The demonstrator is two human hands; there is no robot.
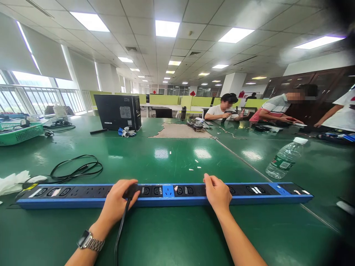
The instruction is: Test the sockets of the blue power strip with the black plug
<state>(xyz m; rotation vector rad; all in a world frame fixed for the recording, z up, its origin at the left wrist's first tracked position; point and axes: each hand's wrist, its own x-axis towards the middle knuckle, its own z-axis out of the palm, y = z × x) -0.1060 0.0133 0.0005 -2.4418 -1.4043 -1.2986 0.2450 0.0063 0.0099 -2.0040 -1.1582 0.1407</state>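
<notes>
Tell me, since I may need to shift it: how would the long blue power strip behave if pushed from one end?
The power strip looks rigid, so it would probably slide rather than bend. Being long, it may swing round. The left hand grips a plug in it, so that cable might drag.

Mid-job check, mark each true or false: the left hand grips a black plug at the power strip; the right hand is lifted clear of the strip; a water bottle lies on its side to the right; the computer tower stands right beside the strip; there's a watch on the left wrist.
1. The left hand grips a black plug at the power strip: true.
2. The right hand is lifted clear: false, it rests on the strip.
3. The water bottle lies on its side: true.
4. The computer tower stands beside the strip: false, it is far back on the table.
5. A watch is on the left wrist: true.
</notes>
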